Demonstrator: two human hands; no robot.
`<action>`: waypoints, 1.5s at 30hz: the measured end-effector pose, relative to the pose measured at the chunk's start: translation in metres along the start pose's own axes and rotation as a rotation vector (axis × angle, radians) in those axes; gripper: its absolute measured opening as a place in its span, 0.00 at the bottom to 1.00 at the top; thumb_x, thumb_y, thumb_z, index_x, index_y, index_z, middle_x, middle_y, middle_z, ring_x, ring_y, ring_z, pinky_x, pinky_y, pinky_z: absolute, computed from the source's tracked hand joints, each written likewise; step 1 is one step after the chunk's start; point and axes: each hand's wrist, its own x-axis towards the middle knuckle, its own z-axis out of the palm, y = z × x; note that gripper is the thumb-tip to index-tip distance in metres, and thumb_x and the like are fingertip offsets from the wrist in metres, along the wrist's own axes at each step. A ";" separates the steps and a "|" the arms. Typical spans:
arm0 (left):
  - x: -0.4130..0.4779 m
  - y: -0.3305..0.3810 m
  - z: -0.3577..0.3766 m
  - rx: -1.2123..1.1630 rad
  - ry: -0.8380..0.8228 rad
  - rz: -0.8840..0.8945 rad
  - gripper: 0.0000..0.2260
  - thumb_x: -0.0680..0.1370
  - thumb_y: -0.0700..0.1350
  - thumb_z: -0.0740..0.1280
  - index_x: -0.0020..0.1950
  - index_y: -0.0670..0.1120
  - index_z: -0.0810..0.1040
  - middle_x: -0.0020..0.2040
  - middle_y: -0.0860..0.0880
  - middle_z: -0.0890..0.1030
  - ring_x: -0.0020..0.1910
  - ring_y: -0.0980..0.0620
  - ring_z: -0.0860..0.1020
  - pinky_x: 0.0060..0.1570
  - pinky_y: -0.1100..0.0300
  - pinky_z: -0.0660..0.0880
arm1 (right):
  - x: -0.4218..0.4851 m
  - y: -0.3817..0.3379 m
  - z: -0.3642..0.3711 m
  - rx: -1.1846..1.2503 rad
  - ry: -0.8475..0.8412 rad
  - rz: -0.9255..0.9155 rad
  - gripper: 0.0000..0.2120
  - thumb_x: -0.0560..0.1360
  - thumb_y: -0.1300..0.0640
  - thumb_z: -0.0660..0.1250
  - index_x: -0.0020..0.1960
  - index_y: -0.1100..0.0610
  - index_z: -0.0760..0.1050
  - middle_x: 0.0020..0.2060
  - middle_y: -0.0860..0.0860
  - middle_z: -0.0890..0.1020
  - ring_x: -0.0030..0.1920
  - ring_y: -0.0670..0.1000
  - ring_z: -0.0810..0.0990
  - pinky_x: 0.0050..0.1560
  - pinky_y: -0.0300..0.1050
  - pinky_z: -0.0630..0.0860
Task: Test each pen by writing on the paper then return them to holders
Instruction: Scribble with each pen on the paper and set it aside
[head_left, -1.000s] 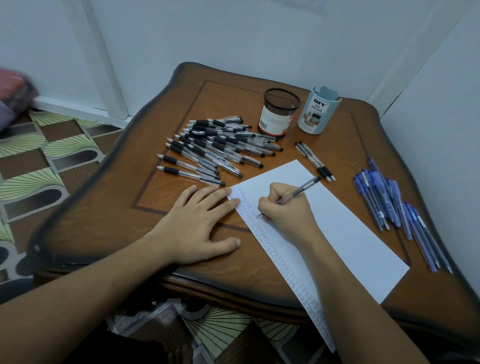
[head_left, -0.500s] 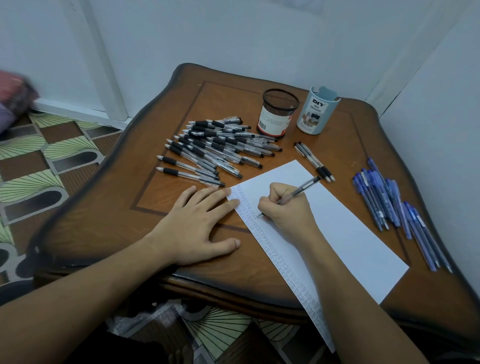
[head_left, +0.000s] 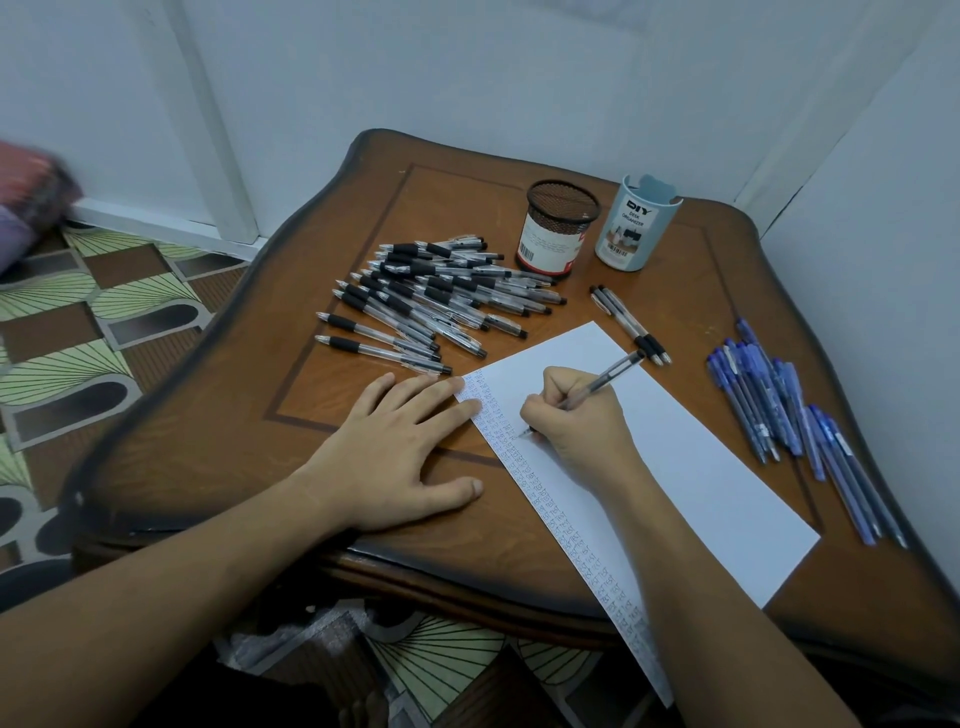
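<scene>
Left hand (head_left: 387, 457) flat, right hand (head_left: 576, 423) curled.

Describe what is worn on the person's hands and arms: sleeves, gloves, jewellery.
Nothing is worn on the left hand or the right hand: no gloves, rings, watch or bracelet. No sleeve shows anywhere up to the frame's edge, and no markings are visible.

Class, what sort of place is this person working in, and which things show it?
Probably a room in a home: an ornate wooden table in a corner of plain walls, a patterned floor covering, and a blurred fabric bundle at the left.
</scene>
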 end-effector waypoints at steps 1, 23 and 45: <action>0.000 0.000 0.000 -0.007 0.001 0.002 0.40 0.70 0.76 0.42 0.79 0.61 0.51 0.80 0.57 0.50 0.78 0.54 0.46 0.75 0.51 0.37 | 0.000 0.000 0.000 -0.003 0.002 0.003 0.22 0.71 0.68 0.68 0.27 0.54 0.60 0.25 0.49 0.61 0.27 0.46 0.64 0.31 0.42 0.64; -0.001 -0.001 -0.001 -0.010 0.005 0.003 0.39 0.71 0.76 0.43 0.79 0.61 0.51 0.80 0.58 0.48 0.78 0.55 0.45 0.75 0.51 0.36 | 0.013 -0.022 -0.019 0.379 0.095 0.369 0.17 0.85 0.47 0.52 0.59 0.53 0.77 0.21 0.52 0.69 0.22 0.47 0.66 0.24 0.40 0.63; 0.000 -0.004 0.001 -0.047 0.055 0.014 0.37 0.73 0.74 0.50 0.79 0.60 0.53 0.80 0.58 0.49 0.78 0.55 0.45 0.74 0.51 0.34 | 0.117 -0.008 -0.067 -1.072 0.154 0.099 0.15 0.81 0.50 0.61 0.64 0.53 0.77 0.58 0.57 0.77 0.61 0.60 0.74 0.59 0.54 0.70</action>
